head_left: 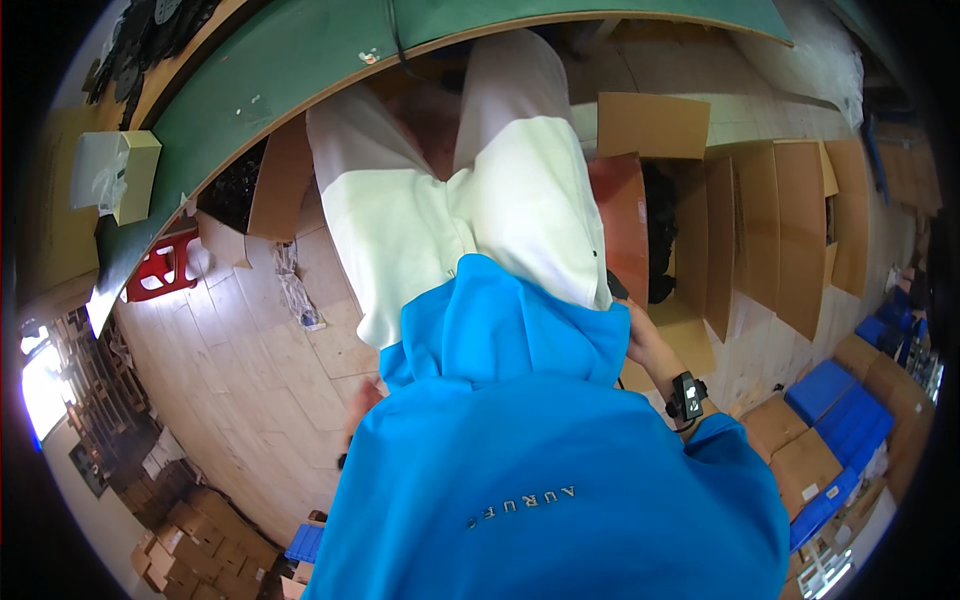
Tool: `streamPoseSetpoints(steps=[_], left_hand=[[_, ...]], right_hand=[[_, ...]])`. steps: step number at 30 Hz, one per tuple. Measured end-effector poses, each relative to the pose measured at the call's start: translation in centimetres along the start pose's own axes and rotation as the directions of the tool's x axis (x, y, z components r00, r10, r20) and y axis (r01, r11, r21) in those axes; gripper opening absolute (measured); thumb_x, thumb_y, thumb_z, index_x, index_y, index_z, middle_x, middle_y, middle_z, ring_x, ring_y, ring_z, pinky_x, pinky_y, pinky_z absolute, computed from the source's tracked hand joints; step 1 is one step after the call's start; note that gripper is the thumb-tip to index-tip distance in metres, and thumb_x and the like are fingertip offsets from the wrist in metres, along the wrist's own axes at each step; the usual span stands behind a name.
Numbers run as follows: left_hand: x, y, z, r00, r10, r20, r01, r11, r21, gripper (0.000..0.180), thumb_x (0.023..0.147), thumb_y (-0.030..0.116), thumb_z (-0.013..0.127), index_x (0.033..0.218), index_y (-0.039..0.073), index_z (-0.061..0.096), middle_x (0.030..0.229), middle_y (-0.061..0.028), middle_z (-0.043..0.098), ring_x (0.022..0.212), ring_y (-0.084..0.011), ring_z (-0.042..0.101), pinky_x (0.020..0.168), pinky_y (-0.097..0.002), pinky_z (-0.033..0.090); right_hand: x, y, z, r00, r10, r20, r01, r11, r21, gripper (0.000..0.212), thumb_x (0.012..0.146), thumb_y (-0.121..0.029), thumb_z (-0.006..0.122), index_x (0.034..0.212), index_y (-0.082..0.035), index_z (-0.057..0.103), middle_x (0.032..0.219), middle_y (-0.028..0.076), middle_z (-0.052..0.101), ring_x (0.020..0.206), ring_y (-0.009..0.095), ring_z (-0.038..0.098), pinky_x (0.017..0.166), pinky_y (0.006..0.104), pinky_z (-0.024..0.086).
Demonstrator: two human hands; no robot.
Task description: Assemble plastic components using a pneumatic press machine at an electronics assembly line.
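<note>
My right hand [640,332] is beside my right thigh, with a black device strapped on its wrist [687,396]. A small dark object [617,287] shows at its fingers, which look closed around it. What it is I cannot make out. The blue hood [515,325] covers part of that hand. At my left side, only a bit of my left hand [362,405] shows past the blue sleeve, and its fingers are hidden. Nearest to my right hand stands an open cardboard box [690,335] with black pieces [661,230] inside.
A green table [300,60] curves across the front, over my knees. More open cartons [790,230] line the right, with blue crates [840,410] behind them. On the left are a red stool [165,268], a clear plastic bag [292,285] on the floor and stacked boxes [205,545].
</note>
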State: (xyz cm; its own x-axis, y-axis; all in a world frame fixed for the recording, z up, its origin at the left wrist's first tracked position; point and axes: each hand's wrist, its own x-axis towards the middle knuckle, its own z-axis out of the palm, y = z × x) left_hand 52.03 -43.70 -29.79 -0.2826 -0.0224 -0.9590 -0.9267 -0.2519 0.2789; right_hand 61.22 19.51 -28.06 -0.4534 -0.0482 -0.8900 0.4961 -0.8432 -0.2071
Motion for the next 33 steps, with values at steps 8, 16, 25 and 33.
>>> streamPoseSetpoints(steps=[8, 16, 25, 33], left_hand=[[-13.9, 24.9, 7.4, 0.591, 0.733, -0.338, -0.803, 0.574, -0.16, 0.019, 0.108, 0.024, 0.051, 0.095, 0.012, 0.058, 0.063, 0.0074, 0.032, 0.05, -0.0052, 0.027, 0.045, -0.0248, 0.026], [-17.8, 33.4, 7.2, 0.148, 0.817, -0.557, -0.953, 0.268, 0.14, 0.03, 0.105, 0.021, 0.041, 0.077, 0.016, 0.032, 0.063, 0.003, 0.029, 0.05, -0.0091, 0.024, 0.044, -0.0271, 0.024], [-17.6, 37.4, -4.5, 0.117, 0.76, -0.64, -0.918, 0.329, 0.223, 0.031, 0.11, 0.027, 0.033, 0.084, 0.012, 0.037, 0.076, -0.0051, 0.057, 0.063, -0.0148, 0.046, 0.053, -0.0264, 0.038], [-28.2, 34.6, -3.4, -0.161, 0.556, -0.816, -0.633, 0.575, 0.517, 0.038, 0.113, 0.028, 0.024, 0.129, -0.001, 0.041, 0.149, -0.0114, 0.062, 0.107, -0.0267, 0.069, 0.079, -0.0297, 0.054]], right_hand=[[-0.5, 0.6, -2.1, 0.994, 0.082, -0.077, -0.082, 0.997, 0.005, 0.048, 0.108, -0.027, 0.056, 0.152, -0.01, 0.046, 0.138, 0.012, 0.063, 0.118, 0.026, 0.067, 0.1, 0.0425, 0.058], [-4.5, -5.0, 8.8, 0.94, -0.33, -0.091, 0.238, 0.819, -0.522, 0.037, 0.108, -0.02, 0.051, 0.143, -0.008, 0.052, 0.128, 0.012, 0.068, 0.106, 0.022, 0.07, 0.09, 0.0381, 0.06], [-4.5, -14.4, 9.1, 0.904, 0.106, -0.414, -0.182, 0.972, -0.148, 0.021, 0.106, -0.019, 0.051, 0.121, -0.005, 0.052, 0.094, 0.008, 0.06, 0.068, 0.014, 0.056, 0.048, 0.0195, 0.042], [-14.2, -20.9, 16.2, 0.902, 0.095, -0.42, -0.226, 0.934, -0.275, 0.021, 0.103, -0.018, 0.056, 0.118, -0.005, 0.051, 0.091, 0.01, 0.059, 0.064, 0.012, 0.052, 0.045, 0.0211, 0.036]])
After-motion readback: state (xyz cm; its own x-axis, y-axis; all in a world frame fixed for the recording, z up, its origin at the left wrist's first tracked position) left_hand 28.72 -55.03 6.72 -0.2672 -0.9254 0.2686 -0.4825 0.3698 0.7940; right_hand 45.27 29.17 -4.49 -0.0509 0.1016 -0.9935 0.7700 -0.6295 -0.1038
